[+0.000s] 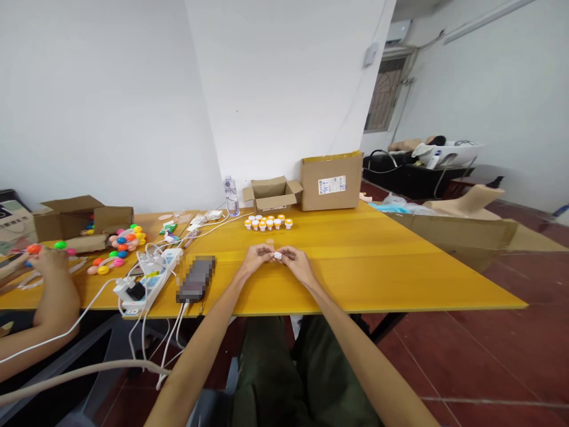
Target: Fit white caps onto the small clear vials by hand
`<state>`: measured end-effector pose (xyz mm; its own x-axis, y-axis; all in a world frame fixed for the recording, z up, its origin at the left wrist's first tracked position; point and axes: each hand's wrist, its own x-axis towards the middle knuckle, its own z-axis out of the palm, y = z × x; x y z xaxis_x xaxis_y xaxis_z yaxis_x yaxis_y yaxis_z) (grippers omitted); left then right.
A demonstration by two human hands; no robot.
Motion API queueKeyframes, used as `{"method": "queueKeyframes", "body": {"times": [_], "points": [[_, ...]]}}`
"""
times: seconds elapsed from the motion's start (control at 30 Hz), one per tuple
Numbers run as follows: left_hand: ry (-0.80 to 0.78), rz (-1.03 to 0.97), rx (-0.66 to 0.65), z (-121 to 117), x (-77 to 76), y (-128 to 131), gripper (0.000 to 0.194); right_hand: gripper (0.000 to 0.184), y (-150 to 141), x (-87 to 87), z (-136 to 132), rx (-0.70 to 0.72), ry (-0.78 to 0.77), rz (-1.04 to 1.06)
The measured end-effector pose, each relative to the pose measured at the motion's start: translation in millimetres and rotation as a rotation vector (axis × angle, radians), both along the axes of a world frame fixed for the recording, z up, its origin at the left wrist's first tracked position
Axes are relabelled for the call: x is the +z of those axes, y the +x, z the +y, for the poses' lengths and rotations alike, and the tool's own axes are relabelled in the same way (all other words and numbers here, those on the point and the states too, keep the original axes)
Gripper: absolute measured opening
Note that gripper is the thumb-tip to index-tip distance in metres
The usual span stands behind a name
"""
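My left hand (258,258) and my right hand (295,261) meet above the table near its front edge. Between their fingertips is a small white piece with dark marks (278,255); both hands pinch it, one from each side. It is too small to tell its kind. Beyond my hands, a cluster of several small white pieces with orange rings (269,225) stands on the yellow wooden table (377,261). Just past my fingers lies a small pale flat thing (270,241), which I cannot make out.
A small open carton (273,196), a larger cardboard box (331,184) and a water bottle (231,197) stand by the wall. To the left lie a phone (195,280) and a power strip (155,279) with cables. Another person's hand (51,261) handles colourful balls farther left.
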<state>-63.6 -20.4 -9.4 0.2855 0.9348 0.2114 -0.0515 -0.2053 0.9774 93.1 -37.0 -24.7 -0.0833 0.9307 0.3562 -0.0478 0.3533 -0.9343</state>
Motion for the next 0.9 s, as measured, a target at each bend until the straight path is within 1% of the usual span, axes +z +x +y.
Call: {"method": "queueKeyframes", "body": {"times": [0.33, 0.63, 0.9], "points": [[-0.007, 0.007, -0.007, -1.8, 4.9, 0.9, 0.023, 0.017, 0.6, -0.1, 0.9, -0.027, -0.037, 0.039], [0.0, -0.004, 0.009, -2.8, 6.9, 0.9, 0.024, 0.022, 2.6, 1.2, 0.2, 0.009, -0.009, 0.034], [0.002, 0.015, -0.016, -2.3, 5.6, 0.2, 0.026, 0.027, 0.4, -1.0, 0.5, -0.009, 0.025, 0.008]]}}
